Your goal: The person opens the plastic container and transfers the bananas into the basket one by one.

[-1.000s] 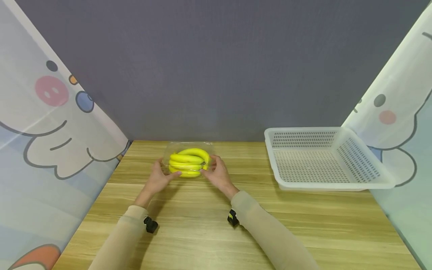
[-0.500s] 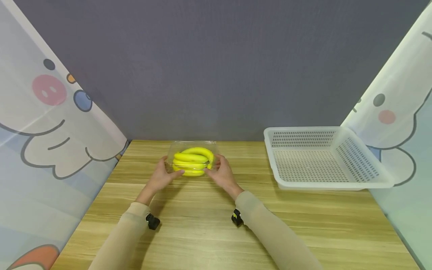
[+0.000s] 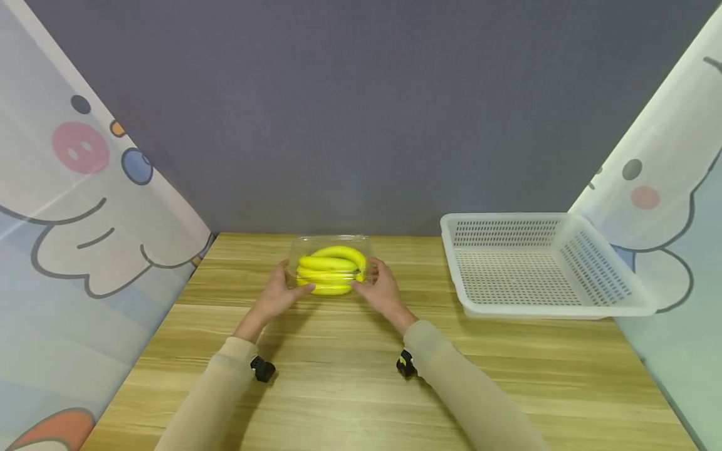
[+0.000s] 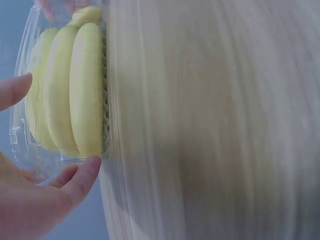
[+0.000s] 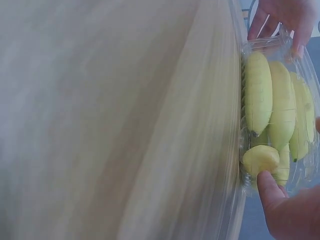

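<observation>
Several yellow bananas [image 3: 329,263] lie inside a clear plastic clamshell box [image 3: 333,240] near the back of the table. My left hand [image 3: 276,293] grips the box's left side, its thumb along the near face. On the opposite side my right hand [image 3: 382,291] holds it the same way. In the left wrist view, the left fingertips [image 4: 89,170] are at the box's lower corner beside the bananas [image 4: 60,90]. From the right wrist, a right finger [image 5: 267,185] presses the box end close by a banana tip, with the left hand [image 5: 287,17] at the far end.
A white perforated plastic basket [image 3: 555,309] stands at the right on the wooden table [image 3: 350,376]. Behind the table rises a dark grey wall [image 3: 338,113]. Cartoon-printed cloths [image 3: 34,300] hang at both sides.
Both hands and the clamshell box of bananas between them have moved to the right, toward the basket's side. The grip on the box looks unchanged.
</observation>
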`<move>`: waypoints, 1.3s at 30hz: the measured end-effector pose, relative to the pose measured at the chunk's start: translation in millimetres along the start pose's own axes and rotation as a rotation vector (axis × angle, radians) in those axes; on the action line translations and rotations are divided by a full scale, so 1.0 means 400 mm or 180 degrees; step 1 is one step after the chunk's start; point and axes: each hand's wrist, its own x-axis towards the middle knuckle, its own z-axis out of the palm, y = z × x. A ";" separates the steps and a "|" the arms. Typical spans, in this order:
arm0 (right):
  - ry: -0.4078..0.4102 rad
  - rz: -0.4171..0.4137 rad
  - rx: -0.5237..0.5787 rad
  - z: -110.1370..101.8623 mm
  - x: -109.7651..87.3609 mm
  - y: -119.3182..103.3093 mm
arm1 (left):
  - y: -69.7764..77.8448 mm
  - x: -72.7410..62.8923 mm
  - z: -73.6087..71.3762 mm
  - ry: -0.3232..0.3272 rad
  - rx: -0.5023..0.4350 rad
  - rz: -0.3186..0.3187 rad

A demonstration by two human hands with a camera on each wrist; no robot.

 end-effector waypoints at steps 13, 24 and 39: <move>0.0024 0.0025 0.0064 -0.036 -0.005 0.020 | 0.014 -0.005 0.034 0.0005 -0.0026 0.0128; 0.0071 0.0093 0.0122 -0.055 -0.030 0.020 | 0.031 -0.009 0.047 -0.0023 -0.0065 0.0196; 0.0085 0.0087 0.0123 -0.093 -0.057 0.034 | 0.055 -0.008 0.077 -0.0082 -0.0038 0.0184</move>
